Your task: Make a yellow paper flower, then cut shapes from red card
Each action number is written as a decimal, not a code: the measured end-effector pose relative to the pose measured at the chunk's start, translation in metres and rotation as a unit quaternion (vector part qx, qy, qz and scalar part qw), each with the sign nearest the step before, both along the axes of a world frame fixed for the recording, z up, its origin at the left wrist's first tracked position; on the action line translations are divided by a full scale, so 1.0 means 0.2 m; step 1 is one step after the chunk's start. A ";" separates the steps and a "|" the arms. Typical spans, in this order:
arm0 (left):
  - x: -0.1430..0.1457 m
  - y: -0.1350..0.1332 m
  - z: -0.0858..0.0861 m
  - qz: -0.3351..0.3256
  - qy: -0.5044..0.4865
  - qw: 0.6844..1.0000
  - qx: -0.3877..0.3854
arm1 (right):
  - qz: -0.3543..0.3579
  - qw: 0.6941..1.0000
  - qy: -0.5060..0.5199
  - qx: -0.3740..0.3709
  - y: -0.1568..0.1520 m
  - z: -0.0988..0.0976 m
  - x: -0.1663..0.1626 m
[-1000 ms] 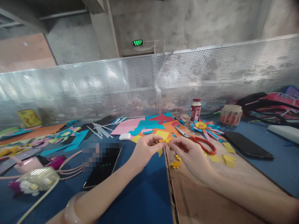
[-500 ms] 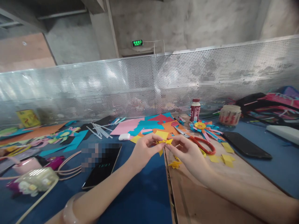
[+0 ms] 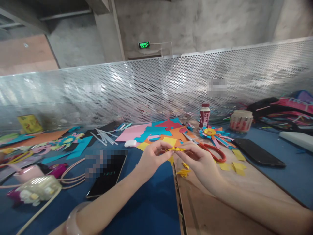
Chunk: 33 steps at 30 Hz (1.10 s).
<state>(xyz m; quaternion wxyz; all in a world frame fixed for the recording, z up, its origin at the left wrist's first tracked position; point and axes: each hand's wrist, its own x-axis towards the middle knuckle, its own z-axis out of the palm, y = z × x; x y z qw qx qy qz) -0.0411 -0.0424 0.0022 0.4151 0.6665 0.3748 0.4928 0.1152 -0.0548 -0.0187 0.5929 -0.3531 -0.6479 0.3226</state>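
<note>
Yel. paper (image 3: 175,149) turned in fingers (image 3: 160,143); btl (image 3: 204,117) capped, jar (image 3: 241,120) contents unclear.

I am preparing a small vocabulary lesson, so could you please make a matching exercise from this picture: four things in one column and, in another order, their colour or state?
Things
1. Folded yellow paper
2. Scissors
3. Bottle
4. Exit sign

Colour or state
A. Standing upright, dark red and white
B. Lit in green
C. Held by the left hand and the right hand together
D. Lying down, orange-red and silver

Right pairs: 1-C, 2-D, 3-A, 4-B
</note>
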 end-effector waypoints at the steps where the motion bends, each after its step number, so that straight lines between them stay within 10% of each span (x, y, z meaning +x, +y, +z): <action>1: 0.00 0.00 0.00 -0.002 0.000 1.000 0.004 | 0.000 1.000 0.000 0.000 0.00 0.00 0.00; 33: -0.03 0.03 -0.02 -0.036 0.058 0.998 0.008 | 0.009 0.999 -0.027 -0.034 0.01 0.02 0.02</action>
